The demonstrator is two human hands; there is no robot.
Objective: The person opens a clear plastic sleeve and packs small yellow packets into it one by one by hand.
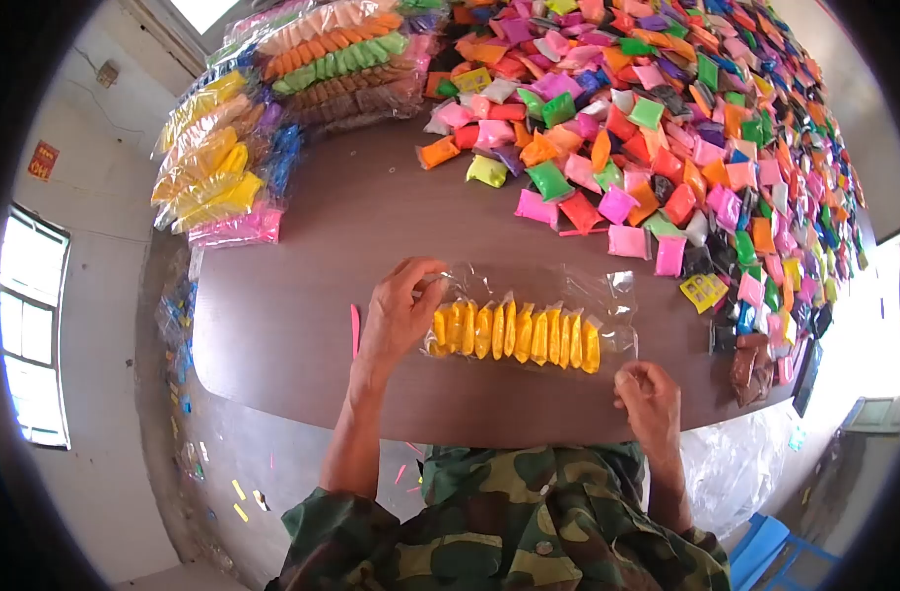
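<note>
A clear plastic bag (617,295) lies flat on the brown table, with a row of several yellow packets (524,333) side by side in it. My left hand (408,303) is at the bag's left end, thumb and fingers pinched together at its upper left corner. Near the bag's lower right corner is my right hand (649,394), its fingers curled and pressed together; whatever they may hold is too small to make out.
A large heap of small coloured packets (617,205) covers the table's right and back. Filled bags of packets are stacked at the back left (213,177). A pink strip (355,330) lies left of my left hand. The table's rounded edge (272,406) is close to my body.
</note>
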